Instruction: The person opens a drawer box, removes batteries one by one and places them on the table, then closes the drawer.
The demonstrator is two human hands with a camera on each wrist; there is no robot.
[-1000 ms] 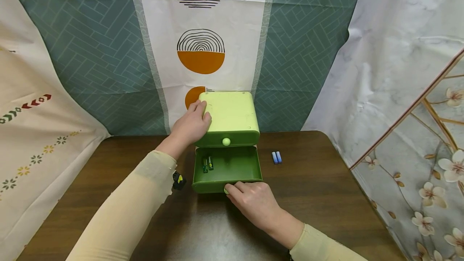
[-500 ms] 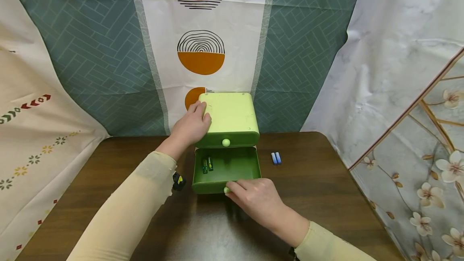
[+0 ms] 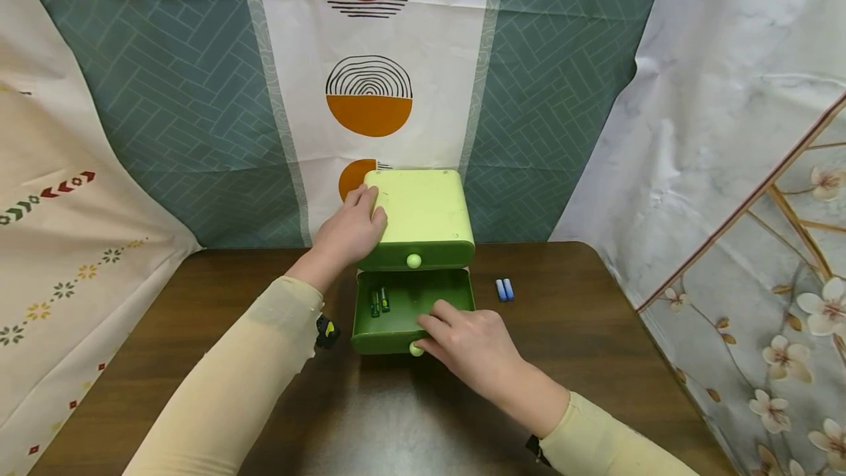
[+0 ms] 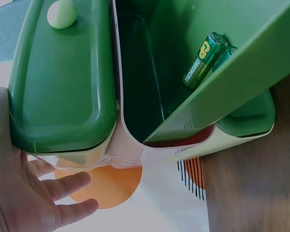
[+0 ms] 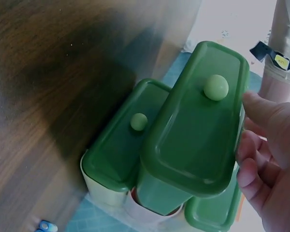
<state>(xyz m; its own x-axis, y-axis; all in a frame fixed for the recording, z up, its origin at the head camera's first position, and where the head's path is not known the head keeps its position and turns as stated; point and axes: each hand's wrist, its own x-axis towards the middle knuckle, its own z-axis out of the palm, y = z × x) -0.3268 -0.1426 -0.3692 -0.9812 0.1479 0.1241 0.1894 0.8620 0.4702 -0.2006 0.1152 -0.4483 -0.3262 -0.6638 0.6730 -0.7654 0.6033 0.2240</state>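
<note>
A small cabinet (image 3: 419,208) with a light green top and dark green drawers stands on the table. Its middle drawer (image 3: 413,347) is pulled out, with two green batteries (image 3: 375,303) lying at the left inside, marked GP Greencell in the left wrist view. My left hand (image 3: 352,225) rests against the cabinet's upper left edge, its fingers (image 4: 70,186) extended along the side. My right hand (image 3: 471,344) is at the pulled-out drawer's front, thumb low near the round knob (image 3: 416,349), other fingers over the rim. That knob (image 5: 216,87) shows ungripped in the right wrist view.
Two blue and white batteries (image 3: 504,289) lie side by side on the brown table (image 3: 568,336), right of the cabinet. The bottom drawer (image 5: 128,135) and top drawer (image 3: 390,255) are pushed in. Patterned cloths (image 3: 555,94) hang behind and at both sides.
My right hand has let go of the knob, and its fingers have lifted and loosened over the drawer's front rim. The left hand and the drawer have stayed in place.
</note>
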